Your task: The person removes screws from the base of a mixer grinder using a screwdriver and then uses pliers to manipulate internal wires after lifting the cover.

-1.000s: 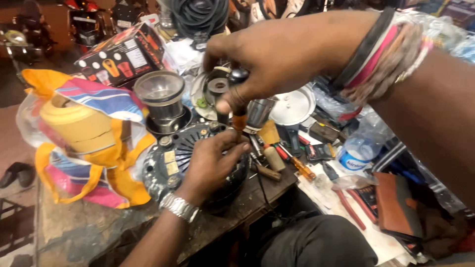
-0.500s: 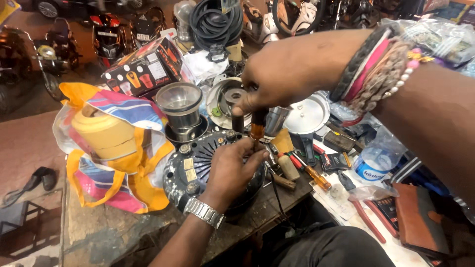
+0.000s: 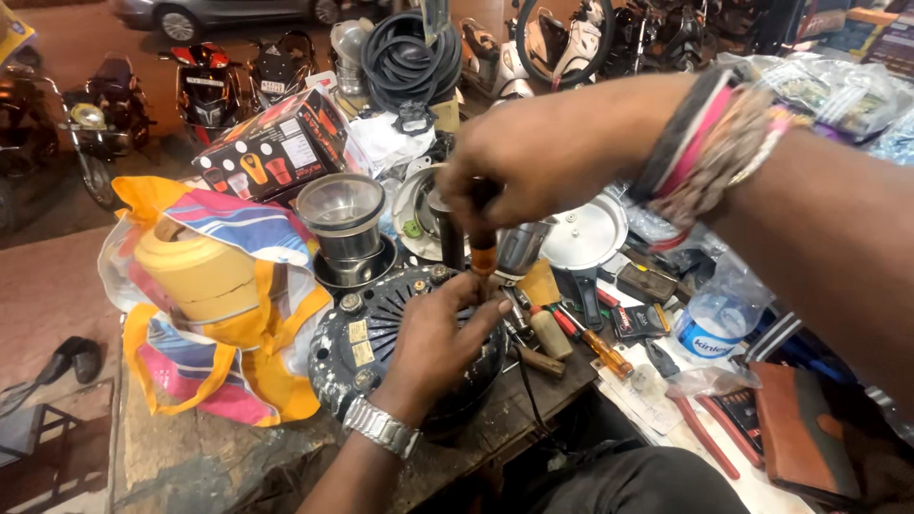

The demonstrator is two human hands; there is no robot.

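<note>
While the left hand [image 3: 433, 343] presses closed fingers onto the round dark motor housing [image 3: 381, 343] on the counter [image 3: 190, 466], the right hand [image 3: 533, 162] grips an orange-handled screwdriver [image 3: 484, 249] upright; housing looks heavy, rigid, greasy, best held by its rim.

A round dark ribbed metal motor housing [image 3: 381, 333] sits on the worn wooden surface [image 3: 209, 466]. Left of it stands a striped plastic bag [image 3: 228, 314]; behind it a steel mixer jar [image 3: 345, 224]; right of it, orange-handled screwdrivers [image 3: 590, 338] and a clear plastic water bottle [image 3: 719, 319].
</note>
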